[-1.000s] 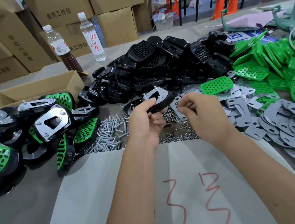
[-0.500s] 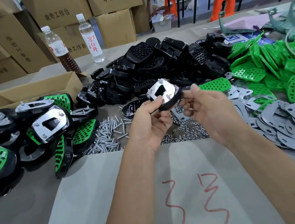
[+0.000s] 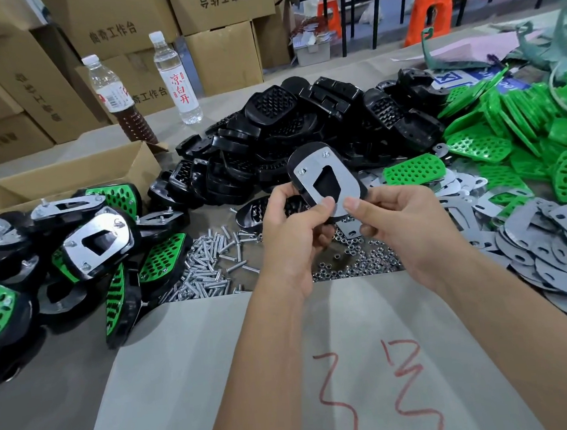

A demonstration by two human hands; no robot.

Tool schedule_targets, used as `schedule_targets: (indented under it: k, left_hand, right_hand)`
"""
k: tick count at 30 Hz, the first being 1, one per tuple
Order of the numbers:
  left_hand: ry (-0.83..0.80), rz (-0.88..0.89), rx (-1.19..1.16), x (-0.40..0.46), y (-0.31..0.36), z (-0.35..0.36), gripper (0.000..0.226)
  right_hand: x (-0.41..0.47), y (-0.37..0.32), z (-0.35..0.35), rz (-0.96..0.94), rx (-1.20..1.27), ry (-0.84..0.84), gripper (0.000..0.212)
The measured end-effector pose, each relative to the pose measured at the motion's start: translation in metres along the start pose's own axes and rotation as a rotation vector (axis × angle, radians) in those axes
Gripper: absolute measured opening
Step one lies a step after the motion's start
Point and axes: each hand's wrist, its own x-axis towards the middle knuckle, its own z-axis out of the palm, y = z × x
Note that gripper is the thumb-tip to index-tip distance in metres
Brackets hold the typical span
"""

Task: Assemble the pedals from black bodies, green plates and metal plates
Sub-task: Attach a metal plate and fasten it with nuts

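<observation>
- The pedal (image 3: 325, 177) is held up in the air over the table (image 3: 45, 396), between the two hands. It is tilted so its back faces the camera.
- The back of the pedal has a shiny metal plate (image 3: 319, 168) on a black body. The plate has a dark hole in the middle and small bolt ends near its top edge.
- The left hand (image 3: 290, 234) grips the pedal's lower left side. Its thumb lies flat on the metal plate and its other fingers curl behind the black body.
- The right hand (image 3: 402, 229) pinches the pedal's bottom edge. Its thumb presses on the front of the plate, just beside the left thumb. The other fingers are curled under, behind the pedal.
- Under the hands lies a heap of small nuts (image 3: 357, 263), and beside it to the left a heap of screws (image 3: 208, 265).
- Behind the pedal is a big pile of black bodies (image 3: 302, 128).
- To the right are green plates (image 3: 505, 122), and nearer the camera flat grey metal plates (image 3: 555, 241).
- To the left lie finished pedals (image 3: 84, 244), black with green and silver, next to an open cardboard box (image 3: 69, 177).
- Two bottles (image 3: 176, 77) stand at the back of the table.
- A pale sheet (image 3: 193, 374) with red marks lies under the arms.
</observation>
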Motion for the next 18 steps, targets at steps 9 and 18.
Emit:
schedule_targets:
  k: [9, 18]
  left_hand:
    - [0.093, -0.069, 0.065, -0.003, -0.003, 0.014, 0.024]
    - [0.004, -0.244, -0.104, -0.006, -0.001, 0.022, 0.015]
  right_hand:
    - [0.002, -0.008, 0.006, 0.221, 0.174, 0.090, 0.028]
    - [-0.001, -0.017, 0.012, 0.297, 0.195, 0.157, 0.036]
